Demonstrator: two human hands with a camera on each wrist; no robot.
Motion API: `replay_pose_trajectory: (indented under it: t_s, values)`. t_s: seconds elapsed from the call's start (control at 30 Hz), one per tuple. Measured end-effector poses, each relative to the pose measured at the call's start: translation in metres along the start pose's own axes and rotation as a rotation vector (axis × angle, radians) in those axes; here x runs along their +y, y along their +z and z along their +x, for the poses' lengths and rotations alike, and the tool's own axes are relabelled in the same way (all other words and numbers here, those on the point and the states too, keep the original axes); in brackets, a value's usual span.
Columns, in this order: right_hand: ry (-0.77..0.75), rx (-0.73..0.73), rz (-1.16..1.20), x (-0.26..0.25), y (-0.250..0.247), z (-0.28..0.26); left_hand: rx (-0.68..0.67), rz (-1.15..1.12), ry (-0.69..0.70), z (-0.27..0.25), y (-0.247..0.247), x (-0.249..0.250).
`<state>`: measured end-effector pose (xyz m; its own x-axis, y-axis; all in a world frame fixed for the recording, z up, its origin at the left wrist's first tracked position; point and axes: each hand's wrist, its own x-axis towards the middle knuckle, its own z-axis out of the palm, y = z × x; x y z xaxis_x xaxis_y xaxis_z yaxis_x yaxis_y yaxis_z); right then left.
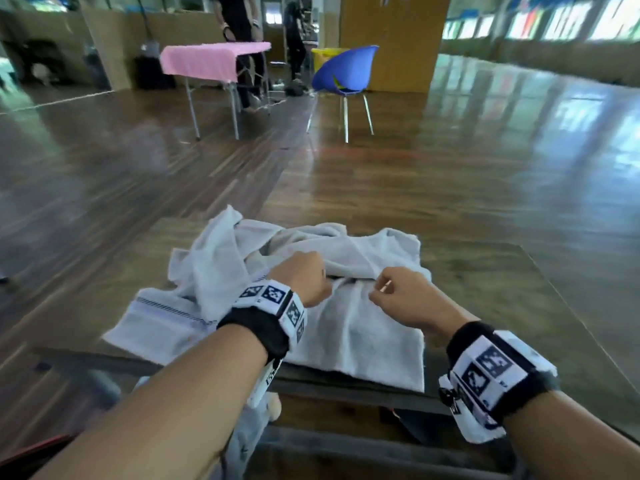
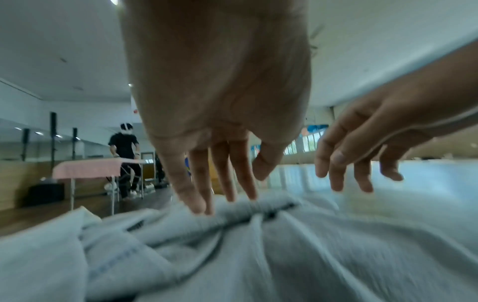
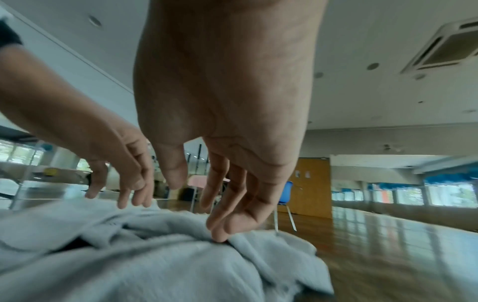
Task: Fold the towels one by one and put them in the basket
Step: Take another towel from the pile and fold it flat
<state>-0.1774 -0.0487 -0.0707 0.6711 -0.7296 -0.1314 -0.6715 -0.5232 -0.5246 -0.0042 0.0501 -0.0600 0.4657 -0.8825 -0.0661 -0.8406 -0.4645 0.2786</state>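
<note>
The left hand (image 1: 304,277) and right hand (image 1: 401,294) hang close together over the middle of the rumpled white towels (image 1: 346,317), fingers loosely extended and fingertips brushing a ridge of cloth; neither grips anything. In my judgement the step is taking hold of the top towel: pinch one edge with each hand, well apart, lift it free of the heap, then lay it flat before folding. The towels lie on the dark worktop (image 1: 502,306). No basket shows. The black wristbands (image 1: 491,370) carry square coded markers; no readable wording.
</note>
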Motion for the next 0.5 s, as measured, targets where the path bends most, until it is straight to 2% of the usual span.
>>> replay_pose_trajectory:
  t_s: [0.13,0.33,0.4,0.43,0.5]
  values:
    - [0.085,-0.004,-0.025,0.043,0.013,0.02,0.113,-0.01,0.023,0.027,0.04,0.009]
    - [0.043,0.107,-0.023,0.052,0.021,0.045,0.179,0.249,-0.082,0.065,0.055,0.009]
    - [-0.001,0.175,-0.019,0.047,0.018,0.053,0.288,0.122,-0.024,0.073,0.045,0.012]
    - [-0.032,0.193,0.018,0.044,0.015,0.058,0.359,-0.042,0.054,0.075,0.037,0.016]
    - [-0.038,0.166,0.217,0.032,0.002,0.063,0.471,-0.379,0.304,0.075,0.016,0.029]
